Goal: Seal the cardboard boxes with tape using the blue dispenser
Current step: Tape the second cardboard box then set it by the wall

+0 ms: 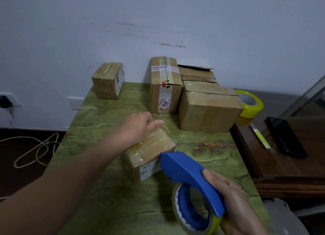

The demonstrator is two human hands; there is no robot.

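The sealing of the small box (153, 146) at the middle of the table (109, 199) appears to be under way. A clear strip is lying across its top, and the nose of the blue dispenser (186, 169) is touching the box's edge at 5 o'clock. The left hand (139, 127) is gripping the box at its 11 o'clock end, fingers curling over the far edge, thumb lying along the top. The right hand (233, 204) is wrapping closed round the dispenser's handle and roll. Next, I judge, the tape needs pulling down over the near side and tearing off on the blade, with the left hand bracing the box. Other boxes (209, 109) are waiting from 11 to 1 o'clock.
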